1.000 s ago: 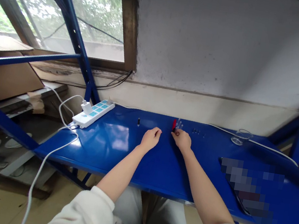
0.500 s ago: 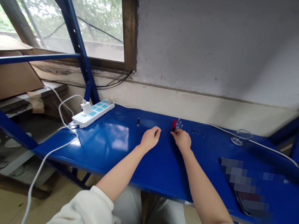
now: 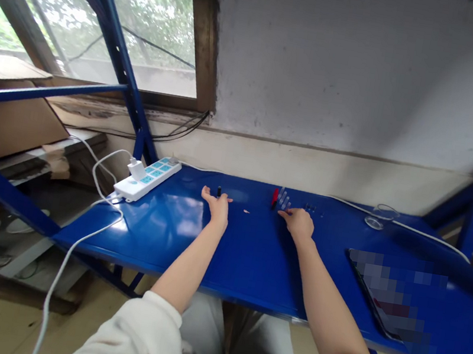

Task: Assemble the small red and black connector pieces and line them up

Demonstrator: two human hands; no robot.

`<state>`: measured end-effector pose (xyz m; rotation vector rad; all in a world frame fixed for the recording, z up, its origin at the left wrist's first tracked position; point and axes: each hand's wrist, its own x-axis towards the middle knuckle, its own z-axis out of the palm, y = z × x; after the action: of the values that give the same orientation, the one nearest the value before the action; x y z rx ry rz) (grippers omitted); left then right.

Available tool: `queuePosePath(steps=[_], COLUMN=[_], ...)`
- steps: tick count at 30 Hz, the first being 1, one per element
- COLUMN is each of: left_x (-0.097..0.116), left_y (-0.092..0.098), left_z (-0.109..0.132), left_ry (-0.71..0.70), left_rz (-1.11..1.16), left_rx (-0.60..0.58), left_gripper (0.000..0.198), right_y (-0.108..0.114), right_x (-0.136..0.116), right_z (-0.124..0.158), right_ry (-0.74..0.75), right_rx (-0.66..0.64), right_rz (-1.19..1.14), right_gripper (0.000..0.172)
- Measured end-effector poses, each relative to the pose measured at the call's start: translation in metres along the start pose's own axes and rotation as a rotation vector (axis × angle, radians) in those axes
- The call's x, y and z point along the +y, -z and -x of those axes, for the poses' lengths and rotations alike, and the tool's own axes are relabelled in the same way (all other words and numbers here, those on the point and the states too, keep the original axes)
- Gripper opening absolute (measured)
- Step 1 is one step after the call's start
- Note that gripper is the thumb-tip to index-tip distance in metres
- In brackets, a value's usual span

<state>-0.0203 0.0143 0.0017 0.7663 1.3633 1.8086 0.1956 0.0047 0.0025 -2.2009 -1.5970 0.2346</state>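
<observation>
My left hand (image 3: 217,207) is open, thumb and fingers spread at the near side of a small black cylinder (image 3: 218,191) that stands upright on the blue table (image 3: 251,257). No grip on the cylinder shows. My right hand (image 3: 299,224) is just right of a small red and black piece (image 3: 275,197), its fingertips stretched towards several small clear tubes (image 3: 283,195) behind them. Nothing shows between these fingers. A tiny pale piece (image 3: 246,211) lies on the table between my hands, too small to name.
A white power strip (image 3: 149,178) with a plug and cable lies at the left. Several tiny clear pieces (image 3: 310,207) lie right of the tubes. A clear round container (image 3: 374,223) sits near the back right. A dark-edged flat object (image 3: 372,300), partly blurred, lies at the right.
My left hand has moved left to the black cylinder and spread open; the pale piece now lies where it was. My right hand has let go of the red and black piece and shifted slightly right.
</observation>
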Motion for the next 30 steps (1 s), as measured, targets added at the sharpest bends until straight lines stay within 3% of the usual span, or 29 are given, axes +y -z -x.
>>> queuePosePath(steps=[14,20,23,28,30], left_x=[-0.010,-0.018,-0.014,0.004,0.011], left_y=[-0.004,-0.002,-0.003,-0.001,0.000], left_z=[-0.013,-0.019,-0.017,-0.002,0.005], left_ry=[0.098,0.074,0.088,0.219,0.297], left_rz=[0.058,-0.050,0.067,0.299,0.284], left_rx=[-0.059,-0.029,-0.036,-0.207,-0.299], left_gripper=[0.072,0.060,0.056,0.018,0.018], right_y=[-0.006,0.002,0.011,0.025,0.026], right_x=[-0.002,-0.006,-0.012,-0.029,-0.036], right_z=[0.000,0.004,0.009,0.023,0.028], right_ry=[-0.032,-0.050,-0.049,0.056,0.158], right_rx=[0.025,-0.039,-0.096,-0.089,-0.100], right_rz=[0.003,0.041,0.114,0.223,0.141], right_gripper=[0.038,0.042,0.043,0.034,0.034])
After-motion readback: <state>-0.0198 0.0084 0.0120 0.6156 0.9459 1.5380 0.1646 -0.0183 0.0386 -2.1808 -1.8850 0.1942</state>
